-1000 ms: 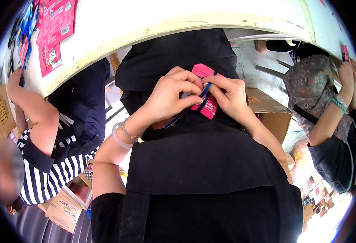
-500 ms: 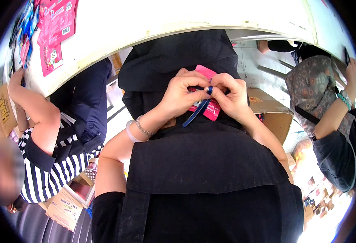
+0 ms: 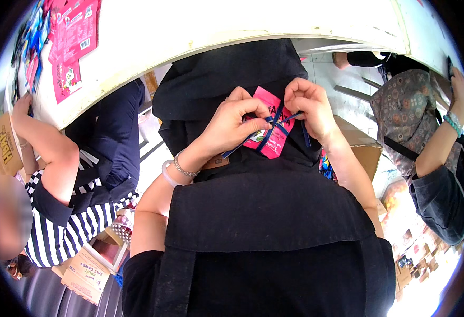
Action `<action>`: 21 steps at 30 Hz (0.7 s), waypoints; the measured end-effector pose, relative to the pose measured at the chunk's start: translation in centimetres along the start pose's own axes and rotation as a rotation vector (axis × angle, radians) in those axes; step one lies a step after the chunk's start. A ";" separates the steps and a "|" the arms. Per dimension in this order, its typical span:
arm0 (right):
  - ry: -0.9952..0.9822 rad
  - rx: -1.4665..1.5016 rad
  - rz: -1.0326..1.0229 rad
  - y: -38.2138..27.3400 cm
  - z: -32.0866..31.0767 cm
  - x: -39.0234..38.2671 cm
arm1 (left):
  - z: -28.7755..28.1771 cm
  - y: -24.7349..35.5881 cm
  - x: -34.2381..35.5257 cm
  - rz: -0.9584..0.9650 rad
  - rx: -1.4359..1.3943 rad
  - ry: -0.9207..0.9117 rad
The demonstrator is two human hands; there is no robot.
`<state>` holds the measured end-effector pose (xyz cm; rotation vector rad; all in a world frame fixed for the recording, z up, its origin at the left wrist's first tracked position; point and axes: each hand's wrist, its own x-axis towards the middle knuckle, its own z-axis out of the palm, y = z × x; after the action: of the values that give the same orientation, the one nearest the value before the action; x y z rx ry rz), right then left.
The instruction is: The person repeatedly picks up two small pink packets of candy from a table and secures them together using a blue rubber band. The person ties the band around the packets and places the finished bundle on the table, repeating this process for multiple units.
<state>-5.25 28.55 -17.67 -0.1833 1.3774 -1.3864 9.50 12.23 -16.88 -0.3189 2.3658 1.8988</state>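
Observation:
Over my lap, a pink printed packet (image 3: 275, 146) rests on black cloth (image 3: 232, 79). A dark blue ribbon (image 3: 280, 112) is wrapped around the packet and crosses at its middle. My left hand (image 3: 231, 122) pinches the ribbon just left of the crossing, thumb and forefinger together. To the right, my right hand (image 3: 314, 110) pinches a strand that stretches from the crossing, and a loose end dangles below its fingers. Whether more packets lie under the top one, I cannot tell.
The white table's edge (image 3: 200, 43) curves ahead of me, with pink packets (image 3: 79, 34) at its far left. A person in striped clothing (image 3: 73, 222) sits on the left, another person's arm (image 3: 443, 137) is on the right. An open cardboard box (image 3: 361, 153) stands by my right forearm.
My hands have drawn apart, the right one moving right and upward with a ribbon strand. The ribbon's crossing and more of the pink packet now show between them.

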 end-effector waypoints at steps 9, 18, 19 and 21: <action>-0.057 -0.814 -0.378 -4.2 6.1 1.0 | 1.2 -0.7 0.5 -0.016 0.045 0.198; 0.255 -0.857 -0.425 -1.5 4.9 -5.7 | 1.9 0.1 -1.1 -0.144 -0.065 0.298; 0.235 -0.816 -0.366 -0.6 4.6 -5.8 | 2.0 0.1 -1.0 -0.145 -0.080 0.298; 0.247 -0.721 -0.320 0.4 4.4 -6.0 | 2.1 0.2 -0.9 -0.150 -0.109 0.301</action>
<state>0.43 30.52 -13.27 -0.7513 2.0880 -1.1272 10.21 14.39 -16.93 -0.8199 2.3325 2.0351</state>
